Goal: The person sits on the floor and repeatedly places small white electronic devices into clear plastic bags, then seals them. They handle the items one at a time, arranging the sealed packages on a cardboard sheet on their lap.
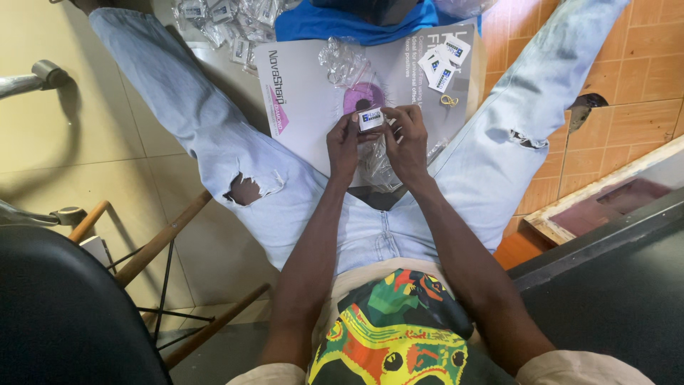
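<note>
Both my hands meet over a grey cardboard box [313,100] that lies flat on the floor between my legs. My left hand [343,142] and my right hand [407,139] pinch a small white card with a blue mark [370,118] between their fingertips. A clear plastic bag [377,167] hangs below the card, between my hands. Just beyond the card, a purple round piece [360,96] lies in crumpled clear plastic [343,60] on the box.
Several more white cards [443,60] and a small gold ring [449,100] lie on the box's right side. A pile of small clear packets [228,21] sits at the top, beside blue cloth [320,25]. A black chair [57,306] stands left, a dark table [613,271] right.
</note>
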